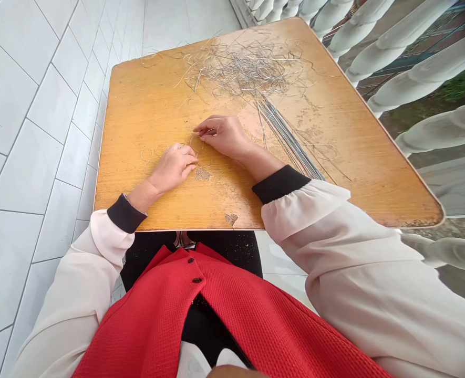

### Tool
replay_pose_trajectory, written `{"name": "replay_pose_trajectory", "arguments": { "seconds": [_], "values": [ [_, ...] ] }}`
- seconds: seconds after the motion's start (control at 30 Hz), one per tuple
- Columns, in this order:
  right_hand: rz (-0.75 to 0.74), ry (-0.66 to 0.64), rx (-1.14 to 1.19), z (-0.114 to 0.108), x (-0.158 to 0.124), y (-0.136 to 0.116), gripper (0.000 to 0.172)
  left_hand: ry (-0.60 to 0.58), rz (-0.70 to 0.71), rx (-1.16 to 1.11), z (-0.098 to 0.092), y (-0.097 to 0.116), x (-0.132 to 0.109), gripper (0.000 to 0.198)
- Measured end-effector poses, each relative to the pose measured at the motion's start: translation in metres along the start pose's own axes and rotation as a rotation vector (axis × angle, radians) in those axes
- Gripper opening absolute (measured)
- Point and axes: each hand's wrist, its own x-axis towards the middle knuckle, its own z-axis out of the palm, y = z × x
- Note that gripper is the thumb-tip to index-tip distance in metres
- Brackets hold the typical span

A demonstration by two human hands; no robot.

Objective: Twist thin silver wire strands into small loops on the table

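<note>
My right hand (221,137) pinches a thin silver wire (199,143) between its fingertips, above the middle of a worn orange-yellow wooden table (145,105). The wire curves down towards my left hand (173,168), whose curled fingers lie on the tabletop among small wire loops (149,155). Those fingers hide whether they grip the wire. Farther away lies a loose tangle of thin wire (248,68). A bundle of straight wires (291,142) runs from it towards my right wrist.
Peeled patches of veneer (203,174) mark the tabletop near my left hand. White floor tiles (39,105) lie beyond the table's left edge. White balusters (409,58) of a railing stand beyond its right edge.
</note>
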Motion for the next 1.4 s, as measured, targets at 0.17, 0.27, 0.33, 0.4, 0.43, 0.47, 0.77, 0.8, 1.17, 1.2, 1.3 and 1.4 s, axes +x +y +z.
{"name": "replay_pose_trajectory", "arguments": {
  "seconds": [0.17, 0.27, 0.33, 0.4, 0.43, 0.47, 0.77, 0.8, 1.17, 1.2, 1.3, 1.4],
  "values": [
    [0.088, 0.082, -0.048, -0.017, 0.000, -0.004, 0.015, 0.194, -0.126, -0.034, 0.003, -0.009, -0.001, 0.021],
    [0.152, 0.115, -0.081, -0.028, -0.003, -0.014, 0.013, 0.291, -0.181, -0.033, 0.003, -0.016, -0.001, 0.024],
    [0.120, 0.079, -0.147, -0.033, -0.012, -0.026, 0.016, 0.291, -0.161, -0.034, 0.004, -0.019, 0.000, 0.029],
    [0.030, 0.003, -0.248, -0.033, -0.029, -0.042, 0.020, 0.237, -0.121, -0.034, 0.002, -0.021, 0.003, 0.037],
    [-0.015, -0.024, -0.305, -0.031, -0.039, -0.051, 0.023, 0.197, -0.104, -0.031, 0.001, -0.021, 0.005, 0.041],
    [-0.067, -0.061, -0.358, -0.029, -0.051, -0.059, 0.026, 0.149, -0.090, -0.023, -0.001, -0.021, 0.008, 0.045],
    [-0.332, -0.278, -0.606, 0.002, -0.116, -0.077, 0.050, -0.306, -0.038, 0.092, -0.011, -0.007, 0.032, 0.065],
    [-0.339, -0.283, -0.612, 0.004, -0.117, -0.075, 0.052, -0.327, -0.052, 0.101, -0.011, -0.006, 0.032, 0.066],
    [-0.383, -0.300, -0.613, 0.012, -0.128, -0.070, 0.051, -0.312, -0.087, 0.114, -0.013, -0.003, 0.027, 0.069],
    [-0.375, -0.302, -0.595, 0.011, -0.128, -0.071, 0.051, -0.305, -0.080, 0.107, -0.013, -0.004, 0.026, 0.069],
    [-0.348, -0.294, -0.555, 0.012, -0.129, -0.075, 0.054, -0.275, -0.046, 0.078, -0.013, -0.012, 0.022, 0.071],
    [-0.320, -0.276, -0.525, 0.014, -0.130, -0.077, 0.054, -0.209, -0.015, 0.027, -0.014, -0.023, 0.017, 0.070]
  ]
}}
